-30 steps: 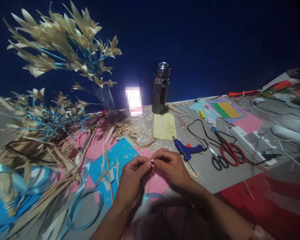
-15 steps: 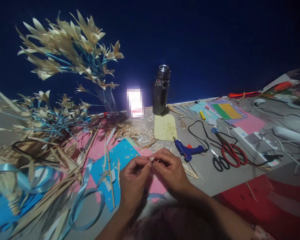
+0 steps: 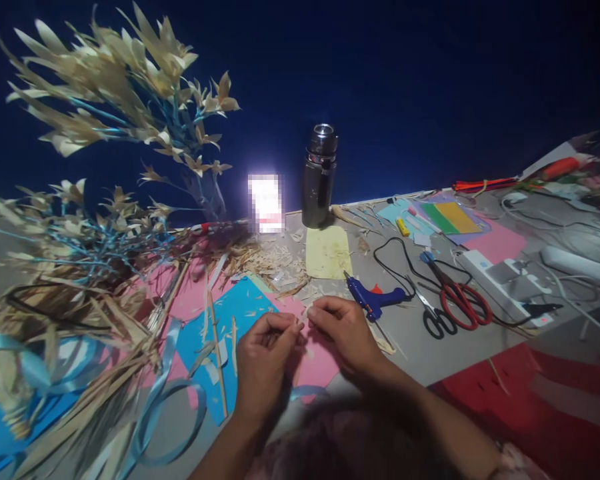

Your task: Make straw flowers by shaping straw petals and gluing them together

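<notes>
My left hand [image 3: 267, 353] is closed, thumb and fingertips pinched together on a small pale piece [image 3: 304, 313] that looks like dried husk. On its right, my right hand [image 3: 341, 333] is also closed, its fingertips pinched at the piece's other side. Much of the piece is hidden by the fingers. Both hands are over pink paper [image 3: 320, 360]; blue paper [image 3: 190, 340] with pale scraps lies beside the left one. Just beyond my right hand is a blue glue gun [image 3: 377, 300].
A dark flask [image 3: 319, 180] stands behind a yellow pad [image 3: 327, 253]. Black scissors [image 3: 439, 320], red-handled scissors [image 3: 465, 303] and a power strip [image 3: 500, 287] lie right. Husk flowers [image 3: 170, 87], dry leaves [image 3: 125, 360] and blue ribbon [image 3: 200, 427] fill the left.
The fingertips of my two hands have moved slightly apart, and more of the pale piece shows between them. The whole view has shifted a little.
</notes>
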Demonstrator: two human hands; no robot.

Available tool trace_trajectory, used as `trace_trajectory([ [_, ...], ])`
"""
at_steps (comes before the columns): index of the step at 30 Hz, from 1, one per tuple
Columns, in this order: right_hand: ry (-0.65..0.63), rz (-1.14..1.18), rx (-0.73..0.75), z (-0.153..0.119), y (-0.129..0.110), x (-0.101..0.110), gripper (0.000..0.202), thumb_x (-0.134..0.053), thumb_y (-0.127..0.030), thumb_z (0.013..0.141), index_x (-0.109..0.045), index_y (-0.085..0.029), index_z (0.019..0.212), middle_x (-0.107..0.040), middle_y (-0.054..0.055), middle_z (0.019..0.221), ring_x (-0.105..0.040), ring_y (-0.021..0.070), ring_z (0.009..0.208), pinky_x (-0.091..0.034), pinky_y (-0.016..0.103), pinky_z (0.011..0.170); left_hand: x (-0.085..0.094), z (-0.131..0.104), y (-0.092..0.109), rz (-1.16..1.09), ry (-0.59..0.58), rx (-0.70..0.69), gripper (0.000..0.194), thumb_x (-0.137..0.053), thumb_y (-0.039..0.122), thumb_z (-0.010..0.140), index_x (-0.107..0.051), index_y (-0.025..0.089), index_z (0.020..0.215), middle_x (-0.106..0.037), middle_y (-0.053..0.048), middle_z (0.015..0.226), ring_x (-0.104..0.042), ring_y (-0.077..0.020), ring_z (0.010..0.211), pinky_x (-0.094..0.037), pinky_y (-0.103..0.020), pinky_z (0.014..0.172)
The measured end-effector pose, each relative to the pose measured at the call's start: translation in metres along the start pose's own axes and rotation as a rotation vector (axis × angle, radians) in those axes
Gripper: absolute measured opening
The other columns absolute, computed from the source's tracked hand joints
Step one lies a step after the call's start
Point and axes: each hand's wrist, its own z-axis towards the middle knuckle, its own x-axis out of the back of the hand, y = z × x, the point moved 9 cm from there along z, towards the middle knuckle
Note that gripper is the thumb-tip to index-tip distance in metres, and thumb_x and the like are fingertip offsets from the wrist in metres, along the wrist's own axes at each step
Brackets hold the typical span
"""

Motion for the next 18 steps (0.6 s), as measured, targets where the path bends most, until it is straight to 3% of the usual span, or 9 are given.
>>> trace_trajectory([
  [4, -0.001, 0.19, -0.131, 0.001, 0.018, 0.0, 0.031, -0.082, -0.044, 0.074, -0.068, -0.017, 0.067, -0.056, -0.003, 0.056, -0.038, 0.0074, 0.047, -0.028, 0.021, 0.045, -0.01, 0.0, -0.011, -0.212, -0.088, 0.178, 0.032, -0.094, 0.035, 0.066, -0.067, 0.018, 0.074, -0.069, 0.001, 0.068, -0.061, -0.0137, 0.06, -0.056, -0.027, 0.06],
  [7, 0.007, 0.135, -0.089, 0.001, 0.016, 0.002, 0.03, -0.083, -0.044, 0.075, -0.07, -0.017, 0.068, -0.062, -0.001, 0.061, -0.047, 0.0095, 0.051, -0.036, 0.021, 0.047, -0.015, -0.002, -0.017, -0.268, -0.109, 0.278, 0.037, -0.096, 0.035, 0.063, -0.066, 0.018, 0.076, -0.071, -0.001, 0.072, -0.065, -0.0142, 0.063, -0.056, -0.027, 0.062],
  [11, 0.024, 0.075, -0.038, 0.001, 0.011, 0.001, 0.028, -0.083, -0.043, 0.074, -0.072, -0.017, 0.07, -0.07, 0.002, 0.065, -0.06, 0.0143, 0.057, -0.048, 0.025, 0.053, -0.011, -0.001, -0.012, -0.217, -0.068, 0.2, 0.038, -0.096, 0.037, 0.063, -0.068, 0.018, 0.079, -0.075, -0.003, 0.072, -0.067, -0.0156, 0.064, -0.057, -0.028, 0.065],
  [18, -0.024, 0.073, -0.028, -0.002, 0.01, -0.005, 0.025, -0.085, -0.038, 0.074, -0.071, -0.018, 0.076, -0.071, 0.001, 0.068, -0.065, 0.0155, 0.061, -0.05, 0.026, 0.06, 0.0, 0.001, 0.002, -0.023, 0.029, 0.019, 0.024, -0.089, 0.03, 0.07, -0.07, 0.018, 0.077, -0.071, 0.001, 0.063, -0.065, -0.0134, 0.06, -0.053, -0.022, 0.06],
])
